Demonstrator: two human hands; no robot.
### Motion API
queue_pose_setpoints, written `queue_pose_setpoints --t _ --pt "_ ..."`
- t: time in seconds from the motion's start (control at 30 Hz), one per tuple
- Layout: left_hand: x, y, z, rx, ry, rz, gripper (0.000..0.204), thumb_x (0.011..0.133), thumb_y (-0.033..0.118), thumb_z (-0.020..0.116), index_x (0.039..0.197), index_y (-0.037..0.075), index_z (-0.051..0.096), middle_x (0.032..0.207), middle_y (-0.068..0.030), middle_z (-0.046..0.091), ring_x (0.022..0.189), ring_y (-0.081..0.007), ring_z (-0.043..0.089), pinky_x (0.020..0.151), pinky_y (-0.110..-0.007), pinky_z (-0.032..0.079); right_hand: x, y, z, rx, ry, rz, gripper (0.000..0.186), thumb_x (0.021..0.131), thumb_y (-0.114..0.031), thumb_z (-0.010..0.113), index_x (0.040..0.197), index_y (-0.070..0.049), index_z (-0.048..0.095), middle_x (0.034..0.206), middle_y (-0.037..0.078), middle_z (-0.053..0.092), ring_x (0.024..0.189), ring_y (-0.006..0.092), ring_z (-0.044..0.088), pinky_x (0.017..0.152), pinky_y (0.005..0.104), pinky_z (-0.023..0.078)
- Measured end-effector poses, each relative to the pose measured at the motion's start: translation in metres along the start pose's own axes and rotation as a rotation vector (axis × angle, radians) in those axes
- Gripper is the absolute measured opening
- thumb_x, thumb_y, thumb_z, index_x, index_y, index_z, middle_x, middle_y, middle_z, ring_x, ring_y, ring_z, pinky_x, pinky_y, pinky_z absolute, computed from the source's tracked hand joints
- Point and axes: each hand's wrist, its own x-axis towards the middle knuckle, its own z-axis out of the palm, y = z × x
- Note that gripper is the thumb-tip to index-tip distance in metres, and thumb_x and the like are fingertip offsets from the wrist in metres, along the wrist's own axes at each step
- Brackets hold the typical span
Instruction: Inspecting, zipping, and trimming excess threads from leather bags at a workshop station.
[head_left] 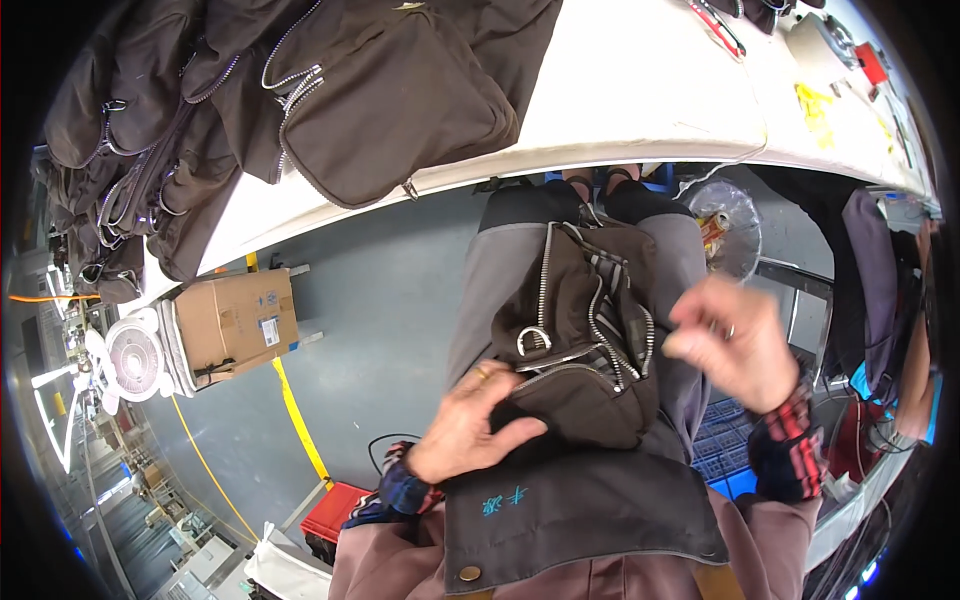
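A dark brown fabric bag with several silver zippers and a metal D-ring lies across my lap. Its top gapes a little along the zipper teeth, and striped lining shows inside. My left hand rests against the bag's near left edge, thumb spread from the fingers, gripping nothing that I can see. To the right of the bag, my right hand is raised and apart from it. The fingers there are bent and slightly blurred, with a gap between thumb and forefinger and nothing visible in them.
Ahead, a white worktable bears more brown bags at left and red-handled snips at right. A clear-lined bin stands beyond my right knee. On the left are a cardboard box, a white fan and a red case.
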Motion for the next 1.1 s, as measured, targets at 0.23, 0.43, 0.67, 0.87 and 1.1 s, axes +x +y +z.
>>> queue_pose_setpoints --t 0.23,0.43,0.67,0.87,1.1 --pt "0.041 0.025 -0.005 0.218 0.210 0.336 0.017 0.067 -0.001 0.067 0.082 0.001 0.060 0.084 -0.0120 0.057 0.069 -0.0234 0.058 0.061 -0.029 0.047 -0.036 0.024 0.062 0.217 0.253 0.088 0.025 0.090 -0.022 0.054 0.079 0.000 0.052 0.057 0.002 0.049 0.049 0.0091 0.049 0.044 0.0286 0.039" --pt "0.071 0.095 -0.063 0.487 0.359 0.832 0.032 0.053 -0.004 0.063 0.084 0.004 0.067 0.084 -0.0105 0.057 0.073 -0.0265 0.057 0.062 -0.035 0.049 -0.041 -0.012 0.063 0.866 0.388 0.008 0.014 0.091 -0.011 0.047 0.082 -0.005 0.056 0.073 -0.006 0.048 0.062 0.0032 0.038 0.057 0.0206 0.033" --pt "0.016 0.013 -0.078 0.691 0.230 0.342 0.031 0.063 -0.010 0.054 0.088 0.006 0.064 0.096 -0.0121 0.059 0.083 -0.0285 0.058 0.072 -0.036 0.048 -0.014 0.006 0.115 1.094 -0.130 0.299 0.018 0.090 -0.016 0.054 0.093 0.001 0.058 0.080 0.004 0.061 0.074 0.0132 0.064 0.065 0.0234 0.051" --pt "-0.001 0.016 -0.070 0.940 0.306 0.099 0.035 0.066 -0.005 0.051 0.098 0.007 0.060 0.105 -0.0143 0.056 0.100 -0.0317 0.053 0.086 -0.042 0.042 -0.002 0.006 0.128 1.065 -0.182 0.283 0.016 0.089 -0.014 0.056 0.096 0.000 0.059 0.082 0.003 0.062 0.073 0.0110 0.063 0.065 0.0223 0.051" --pt "0.028 0.014 -0.018 0.799 0.323 0.194 0.017 0.070 0.014 0.067 0.079 0.007 0.055 0.074 -0.0043 0.054 0.073 -0.0224 0.052 0.070 -0.035 0.035 0.001 -0.005 0.146 1.025 -0.178 0.166 0.015 0.088 -0.009 0.055 0.101 0.000 0.059 0.087 0.002 0.063 0.075 0.0082 0.061 0.066 0.0220 0.051"
